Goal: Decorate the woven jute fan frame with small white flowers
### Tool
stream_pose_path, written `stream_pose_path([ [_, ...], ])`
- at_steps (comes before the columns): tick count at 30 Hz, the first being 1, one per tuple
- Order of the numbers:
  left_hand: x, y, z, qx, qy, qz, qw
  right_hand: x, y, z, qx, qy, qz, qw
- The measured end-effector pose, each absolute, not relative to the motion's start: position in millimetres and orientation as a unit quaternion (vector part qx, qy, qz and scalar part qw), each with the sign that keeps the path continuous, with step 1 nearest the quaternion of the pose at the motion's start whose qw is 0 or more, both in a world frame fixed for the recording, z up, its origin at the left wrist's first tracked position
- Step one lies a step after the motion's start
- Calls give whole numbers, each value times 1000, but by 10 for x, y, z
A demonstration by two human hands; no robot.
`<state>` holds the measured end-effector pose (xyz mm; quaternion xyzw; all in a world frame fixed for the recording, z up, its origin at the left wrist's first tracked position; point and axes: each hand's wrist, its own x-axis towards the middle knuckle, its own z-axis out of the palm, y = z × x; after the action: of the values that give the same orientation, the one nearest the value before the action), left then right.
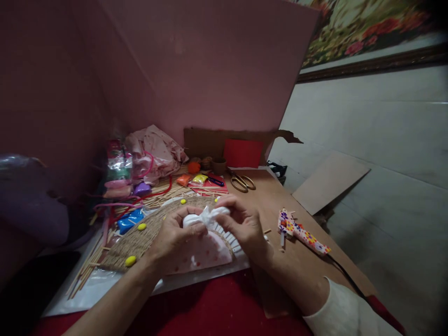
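My left hand (173, 235) and my right hand (241, 224) both pinch a small bundle of white cloth (206, 218), gathered into a knot between the fingers. Under the bundle lies a pink, dotted, fan-shaped piece (203, 254) with a white pleated rim (229, 238). That piece rests on a round woven mat (140, 240) dotted with small yellow beads (130, 261).
A flower-patterned glue gun (303, 233) with a black cord lies right of my hands on the brown board (276, 196). Gold scissors (242, 182), wooden sticks (87, 266), coloured clay packets (129, 219), pink cloth (157, 149) and a red card (243, 153) crowd the back.
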<state>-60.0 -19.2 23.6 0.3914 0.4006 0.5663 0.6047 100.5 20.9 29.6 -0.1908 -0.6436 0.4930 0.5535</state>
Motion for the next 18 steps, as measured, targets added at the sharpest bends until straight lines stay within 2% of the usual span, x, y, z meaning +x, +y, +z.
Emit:
stream_pose_path([
  [3,-602,-187,235,404,402,565,596,992,224,283,-226,-641,512,525],
  [9,-615,-192,240,381,393,576,607,1029,236,298,-218,-558,522,608],
  [14,-604,-194,235,390,395,570,605,1005,176,333,-221,-669,479,524],
  [18,-596,-183,230,399,398,571,597,1023,186,309,-213,-607,516,566],
])
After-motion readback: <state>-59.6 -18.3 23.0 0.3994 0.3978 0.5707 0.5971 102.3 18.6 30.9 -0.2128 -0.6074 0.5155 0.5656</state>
